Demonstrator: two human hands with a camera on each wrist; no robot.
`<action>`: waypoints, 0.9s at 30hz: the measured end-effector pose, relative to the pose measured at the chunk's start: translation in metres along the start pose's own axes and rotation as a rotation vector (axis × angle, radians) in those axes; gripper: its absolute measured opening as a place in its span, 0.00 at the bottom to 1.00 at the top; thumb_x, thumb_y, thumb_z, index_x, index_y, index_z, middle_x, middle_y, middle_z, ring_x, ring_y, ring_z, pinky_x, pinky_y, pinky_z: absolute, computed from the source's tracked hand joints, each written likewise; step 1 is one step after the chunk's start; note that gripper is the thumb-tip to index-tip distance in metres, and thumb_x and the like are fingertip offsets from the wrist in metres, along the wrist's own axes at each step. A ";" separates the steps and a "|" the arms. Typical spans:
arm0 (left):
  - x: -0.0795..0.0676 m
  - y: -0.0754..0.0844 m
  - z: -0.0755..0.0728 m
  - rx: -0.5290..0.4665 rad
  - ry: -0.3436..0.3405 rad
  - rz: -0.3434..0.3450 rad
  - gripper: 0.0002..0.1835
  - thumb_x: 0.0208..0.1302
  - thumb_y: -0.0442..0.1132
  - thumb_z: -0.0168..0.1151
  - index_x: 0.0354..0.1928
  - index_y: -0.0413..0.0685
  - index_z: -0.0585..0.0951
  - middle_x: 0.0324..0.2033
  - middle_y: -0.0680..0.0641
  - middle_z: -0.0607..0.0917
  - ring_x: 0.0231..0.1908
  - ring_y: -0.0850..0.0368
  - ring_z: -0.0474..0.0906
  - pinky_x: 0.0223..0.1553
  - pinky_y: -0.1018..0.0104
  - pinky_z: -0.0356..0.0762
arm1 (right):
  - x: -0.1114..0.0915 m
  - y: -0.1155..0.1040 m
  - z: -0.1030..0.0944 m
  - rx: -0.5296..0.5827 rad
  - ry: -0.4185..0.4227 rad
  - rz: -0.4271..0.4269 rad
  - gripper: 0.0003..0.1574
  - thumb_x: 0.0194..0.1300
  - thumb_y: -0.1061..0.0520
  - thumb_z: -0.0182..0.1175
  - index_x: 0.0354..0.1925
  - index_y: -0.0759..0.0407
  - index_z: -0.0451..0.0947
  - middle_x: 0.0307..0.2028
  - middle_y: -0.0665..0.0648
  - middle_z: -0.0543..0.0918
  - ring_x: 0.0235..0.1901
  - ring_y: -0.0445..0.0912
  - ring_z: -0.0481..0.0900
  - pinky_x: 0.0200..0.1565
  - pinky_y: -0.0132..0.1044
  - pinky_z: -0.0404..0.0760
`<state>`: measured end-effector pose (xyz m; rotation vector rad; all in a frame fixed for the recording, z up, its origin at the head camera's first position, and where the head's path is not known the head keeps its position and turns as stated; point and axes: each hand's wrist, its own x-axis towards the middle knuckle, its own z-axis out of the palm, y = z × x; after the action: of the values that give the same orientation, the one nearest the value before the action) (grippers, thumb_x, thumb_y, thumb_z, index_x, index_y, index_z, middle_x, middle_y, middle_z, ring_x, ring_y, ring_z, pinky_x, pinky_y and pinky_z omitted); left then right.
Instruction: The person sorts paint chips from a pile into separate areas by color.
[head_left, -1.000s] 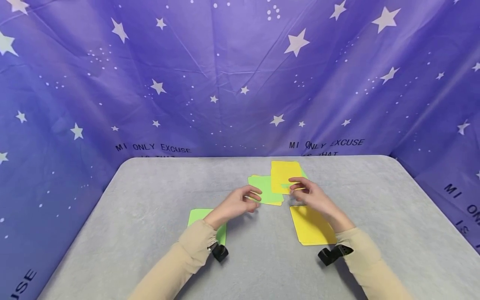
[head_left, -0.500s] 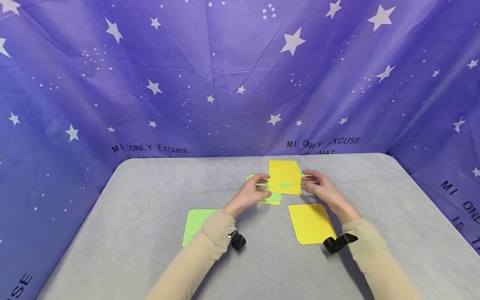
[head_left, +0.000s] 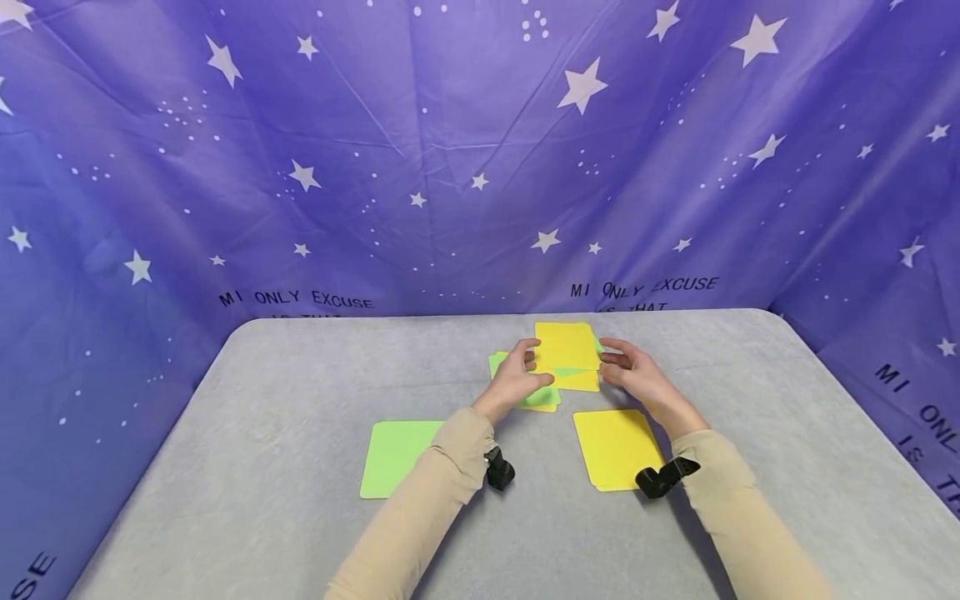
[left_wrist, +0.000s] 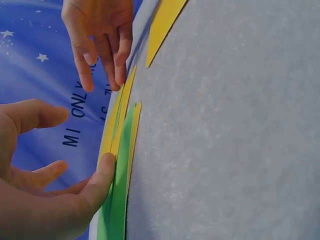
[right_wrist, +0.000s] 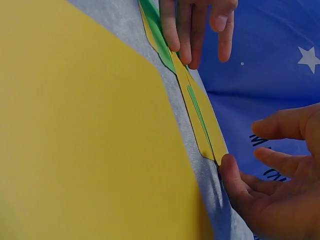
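My left hand (head_left: 516,379) and right hand (head_left: 643,382) sit on either side of a loose overlapping pile of yellow and green cards. On top lies a yellow card (head_left: 566,346), with a green strip and another yellow edge showing under it. In the left wrist view, the left thumb tip (left_wrist: 106,162) rests at the cards' edge while the other fingers stand apart from it. Right-hand fingertips (right_wrist: 229,162) are at the opposite edge. Partly behind the left hand, a green card (head_left: 538,397) overlaps the pile on its left.
A yellow card stack (head_left: 618,450) lies near the right wrist. A green card stack (head_left: 397,450) lies left, partly behind the left sleeve. The grey table (head_left: 300,383) ends at a purple star-patterned curtain (head_left: 420,133).
The left hand has moved right and forward to the pile's left edge. The right hand has shifted to its right edge, off the top card. That yellow card now lies flat between both hands.
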<state>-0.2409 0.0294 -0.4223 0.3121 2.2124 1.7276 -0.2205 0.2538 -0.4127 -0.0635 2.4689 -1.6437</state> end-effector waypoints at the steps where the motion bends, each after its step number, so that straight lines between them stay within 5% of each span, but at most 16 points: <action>1: 0.001 0.000 0.000 -0.011 0.002 -0.005 0.37 0.61 0.31 0.63 0.72 0.45 0.61 0.66 0.36 0.65 0.64 0.42 0.64 0.59 0.53 0.69 | 0.000 0.001 0.000 0.002 -0.001 0.002 0.38 0.70 0.64 0.50 0.72 0.70 0.49 0.65 0.77 0.60 0.60 0.65 0.67 0.58 0.52 0.71; 15: 0.004 -0.007 -0.003 -0.258 -0.011 -0.055 0.38 0.59 0.29 0.62 0.72 0.43 0.60 0.67 0.35 0.62 0.62 0.40 0.65 0.53 0.55 0.76 | -0.001 0.000 0.008 0.150 -0.001 0.044 0.39 0.70 0.65 0.50 0.73 0.69 0.47 0.66 0.76 0.58 0.60 0.63 0.67 0.59 0.45 0.72; 23: -0.002 -0.009 -0.006 -0.308 0.004 -0.078 0.36 0.59 0.27 0.61 0.70 0.42 0.61 0.60 0.35 0.68 0.54 0.44 0.74 0.49 0.57 0.78 | -0.003 0.001 0.010 0.218 0.046 0.055 0.38 0.69 0.65 0.50 0.72 0.71 0.48 0.62 0.76 0.62 0.43 0.41 0.77 0.48 0.33 0.78; 27: -0.004 -0.008 -0.006 -0.307 0.029 -0.089 0.33 0.59 0.26 0.61 0.67 0.38 0.64 0.50 0.38 0.73 0.43 0.49 0.77 0.47 0.59 0.79 | -0.004 0.003 0.011 0.215 0.078 0.068 0.36 0.69 0.65 0.51 0.70 0.72 0.51 0.56 0.72 0.68 0.36 0.39 0.75 0.40 0.30 0.78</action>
<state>-0.2389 0.0204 -0.4284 0.1136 1.9086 1.9944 -0.2141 0.2452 -0.4188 0.1138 2.3029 -1.9043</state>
